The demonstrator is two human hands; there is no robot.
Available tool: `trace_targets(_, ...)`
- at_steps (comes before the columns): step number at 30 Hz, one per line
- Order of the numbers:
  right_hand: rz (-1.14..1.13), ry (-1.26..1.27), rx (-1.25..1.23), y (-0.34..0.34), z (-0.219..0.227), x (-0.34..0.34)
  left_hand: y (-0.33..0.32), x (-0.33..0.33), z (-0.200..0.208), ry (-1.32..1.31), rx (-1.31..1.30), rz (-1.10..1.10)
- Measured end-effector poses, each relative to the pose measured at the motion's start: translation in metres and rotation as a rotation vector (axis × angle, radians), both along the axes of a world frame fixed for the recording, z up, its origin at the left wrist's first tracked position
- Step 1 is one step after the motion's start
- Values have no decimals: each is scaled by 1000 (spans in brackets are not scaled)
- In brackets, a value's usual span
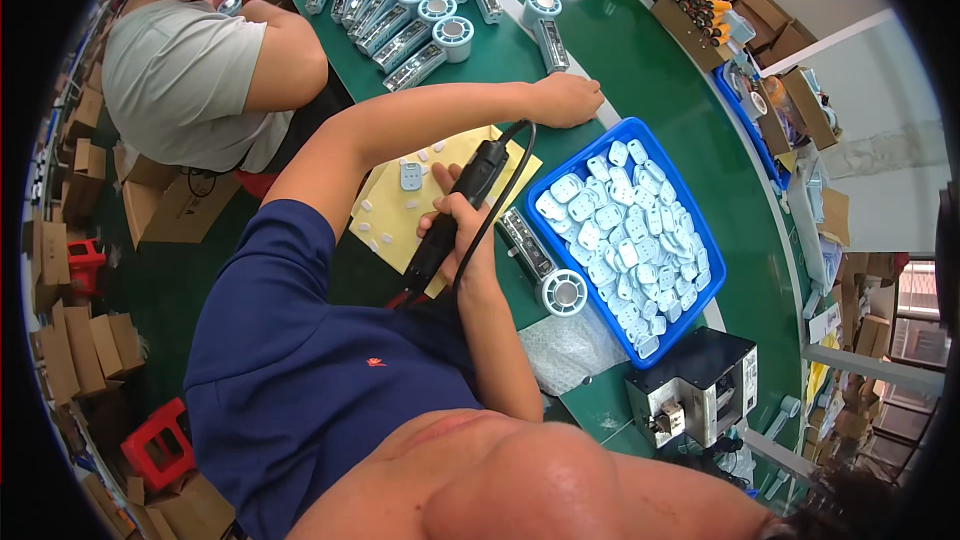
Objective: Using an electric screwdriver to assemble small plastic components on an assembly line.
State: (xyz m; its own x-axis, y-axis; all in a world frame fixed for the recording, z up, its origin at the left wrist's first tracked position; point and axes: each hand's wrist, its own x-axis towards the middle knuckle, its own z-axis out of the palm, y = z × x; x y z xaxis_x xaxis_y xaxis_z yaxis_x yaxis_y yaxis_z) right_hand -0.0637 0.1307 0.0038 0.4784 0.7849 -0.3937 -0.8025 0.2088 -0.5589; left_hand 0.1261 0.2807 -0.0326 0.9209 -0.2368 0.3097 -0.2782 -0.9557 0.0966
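Note:
My right hand (462, 225) is wrapped round a black electric screwdriver (470, 185) with a cable looping from its upper end. Under it lies a yellow sheet (390, 210) with small white pieces and a light blue square cover (411, 176). My left hand (568, 100) reaches across the green table with curled fingers; whatever they hold is hidden. Just beyond it lies a light blue device (550, 35) with a round fan head and an exposed handle. A similar device (532, 250) rests between my right hand and a blue tray (715, 275) full of pale blue covers.
Similar fan devices (400, 25) lie in rows at the far left of the table. A co-worker (200, 80) sits there. Bubble wrap (570, 352) and a black-topped metal machine (695, 380) are at the near right. Red stools (160, 440) and cartons stand on the left floor.

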Motion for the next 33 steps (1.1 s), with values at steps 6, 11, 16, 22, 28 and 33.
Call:
trace_targets(6,-67,-221,-40,-4,2,-10,6,-3,1,95,-39,9)
trace_targets(11,-5,-191,18,-12,10,-11,11,10,19,153,16,-57)
trace_targets(16,158,-177,25,-6,2,-26,13,12,18,222,10,-61)
trace_targets(22,163,-198,-46,9,-2,-38,15,8,13,207,90,-42)
trace_targets(28,-72,-130,55,-11,18,-10,0,1,16,214,87,-26)
trace_targets(33,-118,-109,120,-46,28,4,-3,13,14,285,73,2)
